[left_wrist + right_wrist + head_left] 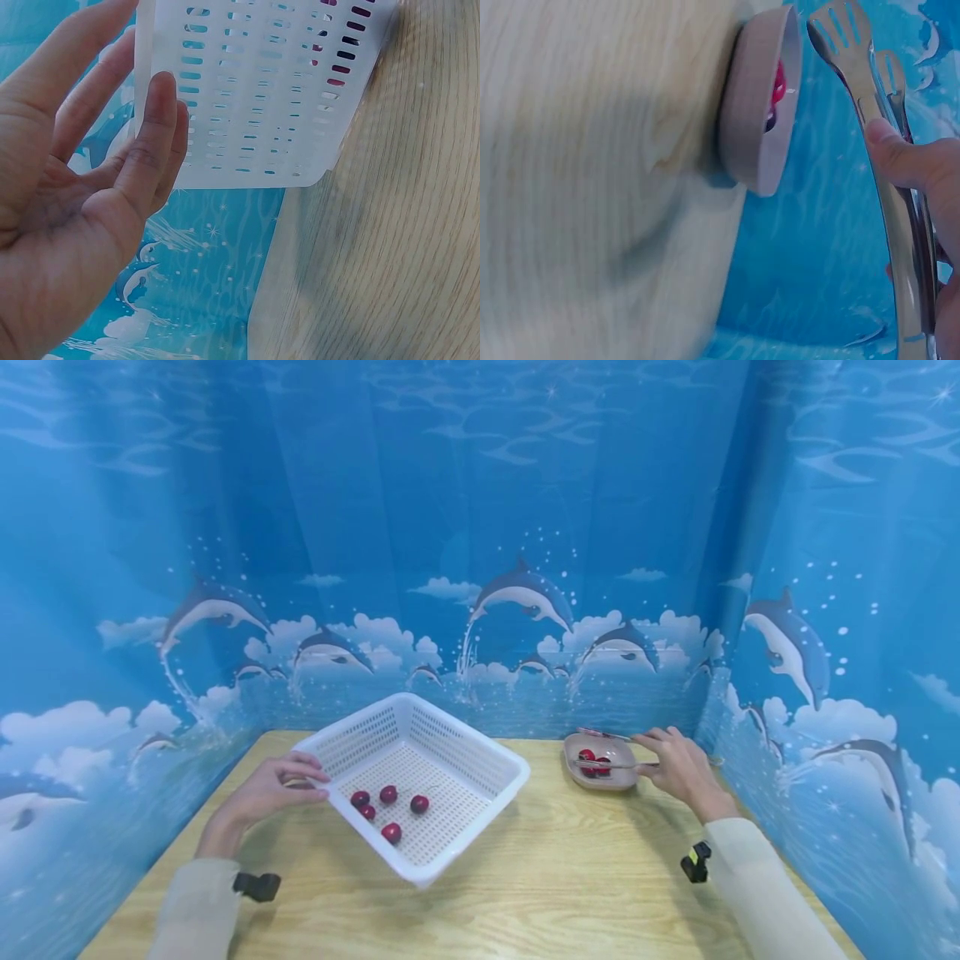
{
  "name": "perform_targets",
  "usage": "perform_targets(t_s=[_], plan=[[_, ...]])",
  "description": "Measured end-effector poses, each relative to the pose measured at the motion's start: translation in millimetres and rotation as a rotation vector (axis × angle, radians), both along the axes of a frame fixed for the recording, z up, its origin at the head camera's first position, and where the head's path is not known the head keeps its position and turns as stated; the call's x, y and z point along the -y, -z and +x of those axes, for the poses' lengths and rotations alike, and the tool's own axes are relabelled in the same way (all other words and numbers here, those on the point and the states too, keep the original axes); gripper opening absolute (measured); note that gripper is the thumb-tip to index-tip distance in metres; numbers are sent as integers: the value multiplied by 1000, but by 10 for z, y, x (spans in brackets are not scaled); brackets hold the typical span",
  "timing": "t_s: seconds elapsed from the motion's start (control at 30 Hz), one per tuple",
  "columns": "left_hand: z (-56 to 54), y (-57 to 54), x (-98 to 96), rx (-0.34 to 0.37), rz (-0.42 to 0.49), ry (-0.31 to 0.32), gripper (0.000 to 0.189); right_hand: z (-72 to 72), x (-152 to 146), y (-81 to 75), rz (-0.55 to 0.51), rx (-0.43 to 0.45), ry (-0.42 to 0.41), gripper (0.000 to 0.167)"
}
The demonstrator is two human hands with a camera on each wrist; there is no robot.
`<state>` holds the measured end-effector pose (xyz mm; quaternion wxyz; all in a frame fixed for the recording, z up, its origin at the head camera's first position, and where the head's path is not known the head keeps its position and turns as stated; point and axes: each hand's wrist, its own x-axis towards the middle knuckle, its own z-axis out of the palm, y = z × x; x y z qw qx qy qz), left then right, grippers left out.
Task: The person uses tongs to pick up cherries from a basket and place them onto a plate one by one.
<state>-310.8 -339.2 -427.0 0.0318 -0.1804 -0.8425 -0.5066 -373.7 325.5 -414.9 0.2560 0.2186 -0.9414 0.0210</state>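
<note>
A white perforated plastic basket (438,735) is tilted toward me, its left rim pinched by my left hand (262,792). Several dark red cherries (419,804) lie on the basket floor toward its near left side. From the left wrist (154,135), the fingers and thumb show on both sides of the rim. My right hand (681,770) grips metal serving tongs (855,64) with slotted ends, their arms spread apart over a small pinkish bowl (611,783). A few red cherries (587,755) sit in that bowl, partly covered by one tong arm in the head view.
Both the basket and the bowl are over a light wood-grain table (525,877). A blue curtain (480,485) printed with dolphins encloses the back and both sides. The bowl is near the table's far right edge.
</note>
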Motion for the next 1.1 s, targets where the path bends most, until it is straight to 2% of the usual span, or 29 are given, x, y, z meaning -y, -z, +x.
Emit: perform_targets(t_s=[0.37,0.67,1.1], plan=[[4,1,-2,-14,-8,-2,28,28,277,-177,-39,-131,-104,57],[4,-10,-8,1,-6,-10,29,74,529,-301,-77,-241,-237,61],[4,3,-7,-23,-8,-12,28,152,982,-534,-57,-260,-392,59]])
